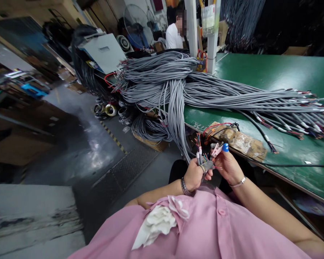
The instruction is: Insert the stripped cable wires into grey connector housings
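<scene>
My left hand [194, 176] is closed around the ends of grey cables [198, 156], just in front of my chest. White sleeves and thin coloured wires [198, 140] stick up above its fingers. Grey material [206, 165] wraps its thumb. Close beside it on the right, my right hand [230, 169] has its fingers pinched together, with a blue cap [225, 147] on one fingertip. A small pale pink and white piece [217, 149] shows at those fingertips; its kind is unclear. Reddish wire ends lie between the two hands.
A large heap of grey cables [156, 75] covers part of the green table [259, 68], some hanging over its edge. A worn wooden block [237, 140] lies at the near edge. Behind are a white post [212, 54] and a seated person [174, 36].
</scene>
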Motion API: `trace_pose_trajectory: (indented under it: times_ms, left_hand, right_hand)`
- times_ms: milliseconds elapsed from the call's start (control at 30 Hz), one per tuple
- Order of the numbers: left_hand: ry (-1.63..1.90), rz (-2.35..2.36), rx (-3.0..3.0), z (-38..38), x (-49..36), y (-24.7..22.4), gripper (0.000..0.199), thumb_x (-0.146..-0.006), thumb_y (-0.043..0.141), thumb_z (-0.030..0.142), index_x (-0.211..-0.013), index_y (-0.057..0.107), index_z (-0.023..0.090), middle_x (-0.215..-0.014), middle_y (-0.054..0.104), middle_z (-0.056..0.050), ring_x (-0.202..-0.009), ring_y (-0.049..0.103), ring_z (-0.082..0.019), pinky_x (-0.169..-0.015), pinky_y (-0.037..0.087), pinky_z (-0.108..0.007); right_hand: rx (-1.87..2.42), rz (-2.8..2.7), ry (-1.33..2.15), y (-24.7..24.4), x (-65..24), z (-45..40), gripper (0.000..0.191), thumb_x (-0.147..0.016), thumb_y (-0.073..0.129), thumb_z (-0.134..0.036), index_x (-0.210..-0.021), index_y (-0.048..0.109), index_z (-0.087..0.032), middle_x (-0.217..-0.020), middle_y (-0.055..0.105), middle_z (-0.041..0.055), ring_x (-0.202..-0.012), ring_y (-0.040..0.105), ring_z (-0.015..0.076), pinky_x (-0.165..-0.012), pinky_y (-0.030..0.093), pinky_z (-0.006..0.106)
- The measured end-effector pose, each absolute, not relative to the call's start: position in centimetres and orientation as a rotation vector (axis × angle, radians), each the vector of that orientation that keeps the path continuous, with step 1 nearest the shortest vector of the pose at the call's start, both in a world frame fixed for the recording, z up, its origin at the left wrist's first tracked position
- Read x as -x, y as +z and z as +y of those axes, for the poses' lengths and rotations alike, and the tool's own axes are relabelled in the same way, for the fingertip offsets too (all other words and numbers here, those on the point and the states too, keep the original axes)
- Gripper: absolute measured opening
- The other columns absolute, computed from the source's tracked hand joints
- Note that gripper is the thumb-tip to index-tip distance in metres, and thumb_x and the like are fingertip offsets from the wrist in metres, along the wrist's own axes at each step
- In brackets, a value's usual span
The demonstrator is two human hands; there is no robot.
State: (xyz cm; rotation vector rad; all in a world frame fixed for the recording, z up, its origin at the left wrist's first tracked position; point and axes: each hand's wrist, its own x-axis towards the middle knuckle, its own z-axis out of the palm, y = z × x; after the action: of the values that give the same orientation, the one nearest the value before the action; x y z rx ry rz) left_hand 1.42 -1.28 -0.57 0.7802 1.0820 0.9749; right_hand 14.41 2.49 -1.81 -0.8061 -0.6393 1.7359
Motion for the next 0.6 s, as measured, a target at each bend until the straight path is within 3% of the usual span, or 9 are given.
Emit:
trace_pose_trajectory:
  times_ms: [267,400,600]
  left_hand:
    - [1.003,1.045,-0.792,-2.3,-0.6,-0.3,0.037,-0.068,0.073,0.046,-0.067,0.060,0.011,-0.052,0.059,-0.001,-0.039,0.051,-0.009,-0.039,0.040,-0.020]
    - [1.061,1.058,-0.771,-2.5,-0.6,-0.1,0.037,-0.068,0.073,0.046,-0.069,0.059,0.012,-0.053,0.060,-0.001,-0.040,0.052,-0.009,-0.040,0.040,-0.020]
    - [1.125,1.071,-0.761,-1.9,-1.3,0.0,0.036,-0.070,0.071,0.046,-0.071,0.061,0.012,-0.053,0.060,0.000,-0.039,0.051,-0.008,-0.038,0.036,-0.019]
  right_hand:
    - [0.711,-0.520,1.844,-2.0,-15.4,2.3,0.046,-0.080,0.053,-0.065,-0.081,0.068,-0.022,-0.083,0.067,0.0042,-0.065,0.057,0.0138,-0.056,0.047,0.025]
    - [0.772,-0.573,1.805,-2.0,-15.6,2.0,0.025,-0.080,0.066,-0.045,-0.085,0.067,-0.021,-0.076,0.064,0.0020,-0.061,0.052,0.0127,-0.054,0.045,0.024]
    - [0.925,-0.726,1.436,-2.8,-15.1,1.6,0.030,-0.080,0.065,-0.050,-0.075,0.067,-0.020,-0.068,0.061,0.0015,-0.057,0.049,0.0127,-0.053,0.041,0.026]
